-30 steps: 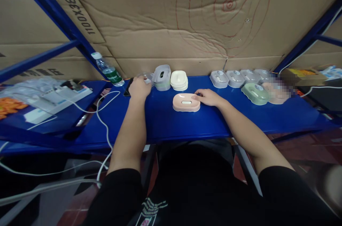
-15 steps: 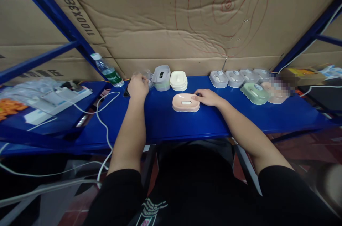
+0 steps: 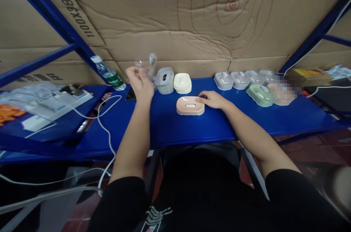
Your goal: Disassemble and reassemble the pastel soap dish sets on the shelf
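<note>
My left hand (image 3: 139,82) is raised over the left part of the table, closed on a clear plastic lid (image 3: 151,64) with a round label. Right of it stand a stack of grey-lilac trays (image 3: 165,81) and a stack of cream-coloured pieces (image 3: 182,82). In front of me lies a pink oval soap dish (image 3: 186,109) with a small white piece in its middle. My right hand (image 3: 211,99) grips its right end, thumb on the rim; the other fingertips are partly hidden.
Several lidded grey dishes (image 3: 223,80) line the back right, with a green one (image 3: 261,95) and a pink one (image 3: 282,93) before them. A water bottle (image 3: 111,75), a dark phone (image 3: 131,94), a white cable (image 3: 108,129) and a power strip (image 3: 56,112) are at the left.
My left hand has lifted the clear lid up from beside the grey-lilac trays and tilted it. My right hand stays at the pink soap dish.
</note>
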The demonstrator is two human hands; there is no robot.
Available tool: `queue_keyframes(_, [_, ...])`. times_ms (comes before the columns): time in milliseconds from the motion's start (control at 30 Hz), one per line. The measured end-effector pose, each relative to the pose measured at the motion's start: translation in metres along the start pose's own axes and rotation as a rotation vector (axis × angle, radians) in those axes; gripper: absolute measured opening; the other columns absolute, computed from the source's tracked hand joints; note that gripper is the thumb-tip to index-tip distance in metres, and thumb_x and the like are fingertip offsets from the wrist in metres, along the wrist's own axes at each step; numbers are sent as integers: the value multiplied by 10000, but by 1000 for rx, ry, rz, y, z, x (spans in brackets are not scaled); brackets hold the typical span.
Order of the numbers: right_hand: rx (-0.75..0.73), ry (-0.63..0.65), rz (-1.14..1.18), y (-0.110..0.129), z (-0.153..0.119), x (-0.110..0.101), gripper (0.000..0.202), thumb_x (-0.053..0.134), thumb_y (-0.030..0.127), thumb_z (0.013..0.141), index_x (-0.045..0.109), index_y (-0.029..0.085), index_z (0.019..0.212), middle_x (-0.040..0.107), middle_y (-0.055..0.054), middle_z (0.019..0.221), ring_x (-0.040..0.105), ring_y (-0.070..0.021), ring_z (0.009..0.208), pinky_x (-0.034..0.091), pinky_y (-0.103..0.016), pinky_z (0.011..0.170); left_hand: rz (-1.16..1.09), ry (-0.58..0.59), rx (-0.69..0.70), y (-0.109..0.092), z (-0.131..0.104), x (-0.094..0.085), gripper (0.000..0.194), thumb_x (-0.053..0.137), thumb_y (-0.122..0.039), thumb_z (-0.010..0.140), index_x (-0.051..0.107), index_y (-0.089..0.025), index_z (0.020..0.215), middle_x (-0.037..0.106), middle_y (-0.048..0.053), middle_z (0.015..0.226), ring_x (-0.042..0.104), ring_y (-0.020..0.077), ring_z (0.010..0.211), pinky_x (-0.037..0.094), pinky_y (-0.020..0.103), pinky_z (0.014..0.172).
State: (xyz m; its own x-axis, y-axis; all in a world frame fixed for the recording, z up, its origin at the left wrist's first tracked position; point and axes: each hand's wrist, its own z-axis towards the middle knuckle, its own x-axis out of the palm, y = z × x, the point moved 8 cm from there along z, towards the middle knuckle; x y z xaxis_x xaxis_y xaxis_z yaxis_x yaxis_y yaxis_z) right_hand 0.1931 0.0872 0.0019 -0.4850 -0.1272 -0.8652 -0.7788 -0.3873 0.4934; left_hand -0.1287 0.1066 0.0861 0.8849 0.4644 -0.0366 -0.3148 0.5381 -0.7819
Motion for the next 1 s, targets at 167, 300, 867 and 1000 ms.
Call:
queue_keyframes(167, [-46, -223, 165, 0, -1, -18, 539, 596, 623, 983, 705, 168, 1252, 744, -66, 846, 683, -212, 759, 489, -322, 709, -193, 237, -134, -1, -16, 41, 501, 427, -751, 1004, 437, -262, 1113, 730, 19, 857, 441, 68, 396, 277, 230, 401])
queue_keyframes(300, [-52, -310, 508, 0, -4, -26, 704, 509, 790, 937, 669, 187, 1264, 697, -27, 794, 565, -135, 526, 446, -288, 532, -230, 480, -271, -2, -38, 71, 480, 444, -724, 1012, 475, -246, 1031, 707, 7, 729, 357, 64, 322, 218, 231, 356])
queue_keyframes(867, [-21, -281, 358, 8, -7, -26, 705, 472, 849, 901, 540, 223, 585, 584, -20, 538, 542, -163, 588, 397, -302, 602, 482, 879, 41, -13, -73, 90, 492, 497, -583, 1012, 713, -179, 1191, 742, 87, 829, 695, 250, 809, 494, 355, 737])
queue_keyframes(1000, [-9, -238, 263, 3, -4, -21, 728, 381, 831, 948, 564, 217, 601, 618, -35, 581, 568, -177, 623, 398, -315, 632, 539, 946, 52, -19, -78, 91, 549, 411, -593, 1033, 727, -177, 1201, 754, 105, 889, 699, 263, 847, 497, 373, 768])
